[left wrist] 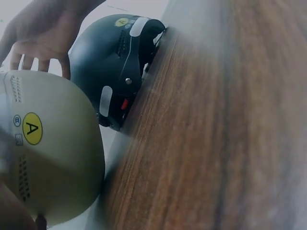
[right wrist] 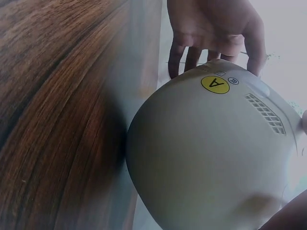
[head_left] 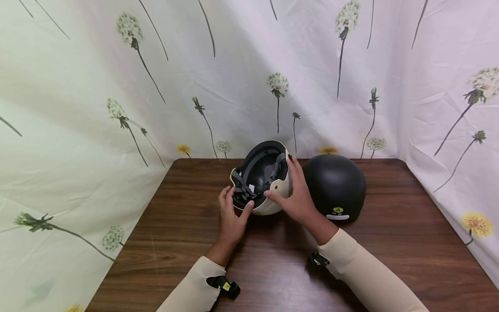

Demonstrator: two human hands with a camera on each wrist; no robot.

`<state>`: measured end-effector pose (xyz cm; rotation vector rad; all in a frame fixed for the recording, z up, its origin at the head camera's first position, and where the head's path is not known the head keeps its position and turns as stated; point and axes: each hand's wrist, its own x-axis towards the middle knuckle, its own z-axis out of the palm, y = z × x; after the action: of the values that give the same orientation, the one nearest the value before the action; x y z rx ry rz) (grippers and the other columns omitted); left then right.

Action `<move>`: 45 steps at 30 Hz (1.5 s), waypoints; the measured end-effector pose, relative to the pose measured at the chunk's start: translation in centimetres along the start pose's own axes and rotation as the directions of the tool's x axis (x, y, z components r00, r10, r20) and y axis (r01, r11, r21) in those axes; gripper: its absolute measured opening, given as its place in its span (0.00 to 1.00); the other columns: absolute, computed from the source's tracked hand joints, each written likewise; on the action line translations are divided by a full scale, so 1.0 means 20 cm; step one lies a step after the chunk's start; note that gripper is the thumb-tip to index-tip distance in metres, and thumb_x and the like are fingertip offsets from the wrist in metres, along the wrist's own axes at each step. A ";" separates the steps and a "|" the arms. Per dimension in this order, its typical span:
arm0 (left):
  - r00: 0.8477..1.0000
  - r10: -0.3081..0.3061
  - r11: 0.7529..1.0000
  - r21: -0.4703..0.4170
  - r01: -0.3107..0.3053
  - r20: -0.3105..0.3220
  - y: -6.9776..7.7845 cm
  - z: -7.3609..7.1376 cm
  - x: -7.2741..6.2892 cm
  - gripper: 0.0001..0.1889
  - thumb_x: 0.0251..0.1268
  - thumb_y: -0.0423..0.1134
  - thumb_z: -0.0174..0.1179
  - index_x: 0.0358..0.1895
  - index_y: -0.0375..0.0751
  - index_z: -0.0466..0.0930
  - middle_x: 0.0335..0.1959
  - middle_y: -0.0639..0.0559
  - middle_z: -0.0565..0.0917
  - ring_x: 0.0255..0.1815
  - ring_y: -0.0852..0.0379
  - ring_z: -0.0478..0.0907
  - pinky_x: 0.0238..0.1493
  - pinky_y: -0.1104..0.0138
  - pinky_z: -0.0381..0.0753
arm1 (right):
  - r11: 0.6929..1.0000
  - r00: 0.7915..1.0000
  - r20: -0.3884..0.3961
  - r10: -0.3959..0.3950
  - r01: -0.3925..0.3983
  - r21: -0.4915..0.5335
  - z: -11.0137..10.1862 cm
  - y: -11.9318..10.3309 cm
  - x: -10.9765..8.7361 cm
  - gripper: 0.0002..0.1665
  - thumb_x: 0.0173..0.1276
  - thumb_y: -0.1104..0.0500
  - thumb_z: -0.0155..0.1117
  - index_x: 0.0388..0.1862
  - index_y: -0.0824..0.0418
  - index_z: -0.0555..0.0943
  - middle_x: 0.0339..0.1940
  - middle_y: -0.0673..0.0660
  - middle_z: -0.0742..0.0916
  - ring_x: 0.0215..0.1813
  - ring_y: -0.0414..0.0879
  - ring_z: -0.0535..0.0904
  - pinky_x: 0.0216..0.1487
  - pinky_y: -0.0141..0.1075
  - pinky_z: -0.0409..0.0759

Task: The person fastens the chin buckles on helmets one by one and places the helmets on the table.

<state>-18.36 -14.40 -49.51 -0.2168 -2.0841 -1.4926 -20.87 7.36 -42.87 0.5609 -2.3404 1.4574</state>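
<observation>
A cream helmet point(head_left: 278, 190) lies tilted on its crown on the table, its open side up; the black lining point(head_left: 259, 173) and grey straps point(head_left: 242, 184) show inside. With thumb and fingers at the left and front rim, my left hand point(head_left: 232, 221) holds it. My right hand point(head_left: 298, 197) grips its right side, thumb on the shell near the front and fingers at the far edge. The shell's rounded outside point(right wrist: 206, 153) faces the right wrist camera, with a yellow "A" sticker point(right wrist: 215, 85). Just right of my right hand, a black helmet point(head_left: 333, 184) rests dome up.
The brown wood-grain table point(head_left: 175, 242) ends at a back edge against a white cloth point(head_left: 241, 86) printed with dandelions, which also hangs at both sides. Each forearm wears a black strapped device, such as the one at the left cuff point(head_left: 230, 288).
</observation>
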 end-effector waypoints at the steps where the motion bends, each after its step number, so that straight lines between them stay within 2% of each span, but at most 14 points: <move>1: 1.000 0.016 1.000 0.016 -0.017 0.004 0.01 0.00 0.00 0.37 0.68 0.40 0.71 0.74 0.26 0.66 0.76 0.28 0.58 0.77 0.33 0.59 0.75 0.41 0.59 | 1.000 1.000 -0.001 -0.004 0.004 0.003 0.00 0.00 0.00 0.66 0.63 0.43 0.80 0.89 0.51 0.49 0.89 0.48 0.47 0.88 0.54 0.46 0.78 0.67 0.54; 4: 0.994 0.107 0.990 0.093 -0.107 0.005 0.02 -0.01 0.00 0.34 0.68 0.42 0.70 0.72 0.30 0.71 0.76 0.28 0.60 0.77 0.32 0.58 0.74 0.39 0.58 | 1.000 1.000 -0.001 -0.010 0.010 0.005 0.01 0.00 0.00 0.65 0.64 0.42 0.79 0.89 0.51 0.49 0.89 0.47 0.47 0.87 0.54 0.47 0.77 0.69 0.55; 7: 0.981 0.195 0.968 0.157 -0.196 0.026 0.03 -0.01 0.00 0.30 0.67 0.45 0.70 0.69 0.37 0.76 0.75 0.31 0.65 0.76 0.35 0.60 0.71 0.37 0.56 | 1.000 1.000 -0.006 -0.013 0.013 -0.005 0.01 0.00 0.00 0.64 0.64 0.41 0.78 0.89 0.52 0.50 0.89 0.46 0.47 0.87 0.54 0.48 0.76 0.71 0.54; 12: 0.952 0.296 0.935 0.178 -0.306 0.079 0.04 0.00 0.00 0.29 0.65 0.49 0.72 0.67 0.42 0.79 0.73 0.36 0.70 0.74 0.39 0.65 0.66 0.33 0.51 | 1.000 1.000 -0.014 -0.016 0.016 -0.019 0.00 -0.02 0.00 0.64 0.64 0.42 0.77 0.88 0.54 0.50 0.89 0.49 0.48 0.87 0.57 0.49 0.75 0.74 0.53; 16: 0.925 0.374 0.904 0.196 -0.381 0.072 0.05 0.02 0.00 0.29 0.61 0.48 0.74 0.64 0.42 0.81 0.70 0.39 0.75 0.73 0.36 0.68 0.66 0.28 0.48 | 0.999 1.000 -0.013 -0.018 0.018 -0.032 0.00 -0.02 0.00 0.64 0.64 0.42 0.77 0.88 0.55 0.51 0.89 0.51 0.49 0.87 0.57 0.49 0.74 0.75 0.51; 20: 0.905 0.414 0.889 0.171 -0.425 0.093 0.06 0.02 -0.01 0.30 0.60 0.44 0.76 0.66 0.43 0.81 0.68 0.39 0.77 0.72 0.37 0.69 0.68 0.28 0.48 | 0.999 1.000 -0.013 -0.023 0.022 -0.033 0.01 -0.02 0.00 0.63 0.63 0.42 0.77 0.88 0.55 0.52 0.89 0.51 0.49 0.87 0.57 0.49 0.74 0.76 0.50; 23: 0.892 0.435 0.883 0.137 -0.449 0.123 0.06 0.03 -0.01 0.31 0.60 0.40 0.76 0.68 0.42 0.80 0.66 0.41 0.79 0.71 0.41 0.72 0.68 0.30 0.53 | 0.999 0.999 -0.016 -0.028 0.028 -0.031 0.01 -0.02 0.00 0.63 0.63 0.41 0.76 0.88 0.56 0.52 0.89 0.51 0.49 0.87 0.57 0.50 0.74 0.77 0.48; 28: 0.867 0.480 0.868 0.067 -0.491 0.136 0.07 0.03 0.00 0.28 0.59 0.32 0.75 0.65 0.38 0.82 0.60 0.44 0.85 0.64 0.43 0.78 0.66 0.41 0.63 | 0.999 0.999 -0.024 -0.041 0.040 -0.037 0.01 -0.02 0.00 0.62 0.65 0.41 0.75 0.87 0.57 0.53 0.89 0.52 0.50 0.86 0.57 0.51 0.74 0.76 0.48; 31: 0.866 0.485 0.869 0.036 -0.493 0.122 0.08 0.03 0.00 0.26 0.60 0.28 0.74 0.64 0.38 0.83 0.57 0.44 0.87 0.60 0.44 0.81 0.63 0.47 0.66 | 0.998 0.998 -0.016 -0.057 0.057 -0.024 0.00 -0.02 0.00 0.56 0.70 0.42 0.70 0.87 0.58 0.53 0.89 0.55 0.50 0.86 0.59 0.51 0.74 0.77 0.48; 37: 0.877 0.465 0.883 0.007 -0.469 0.119 0.09 0.03 -0.01 0.26 0.61 0.26 0.73 0.64 0.38 0.83 0.56 0.44 0.87 0.58 0.45 0.82 0.60 0.48 0.66 | 0.993 0.995 -0.001 -0.101 0.101 0.055 0.00 0.00 -0.01 0.43 0.82 0.49 0.57 0.87 0.60 0.54 0.89 0.60 0.51 0.86 0.60 0.50 0.76 0.73 0.48; 43: 0.880 0.453 0.889 -0.007 -0.457 0.143 0.10 0.03 -0.01 0.27 0.61 0.28 0.74 0.65 0.39 0.82 0.58 0.45 0.87 0.60 0.47 0.82 0.62 0.48 0.66 | 0.990 0.995 0.016 -0.095 0.093 0.104 -0.01 0.01 -0.01 0.37 0.87 0.48 0.46 0.87 0.59 0.53 0.89 0.60 0.49 0.87 0.59 0.46 0.73 0.77 0.40; 45: 0.880 0.450 0.891 -0.008 -0.454 0.149 0.10 0.03 -0.01 0.27 0.60 0.27 0.75 0.65 0.38 0.82 0.58 0.45 0.87 0.59 0.46 0.82 0.64 0.45 0.68 | 0.990 0.996 0.017 -0.089 0.086 0.108 -0.01 0.01 -0.01 0.37 0.87 0.47 0.44 0.87 0.59 0.53 0.89 0.59 0.49 0.87 0.60 0.46 0.74 0.77 0.41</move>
<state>-17.53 -13.15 -48.10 -0.7705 -1.9811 -1.1883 -20.74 7.56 -42.98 0.7020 -2.2333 1.5512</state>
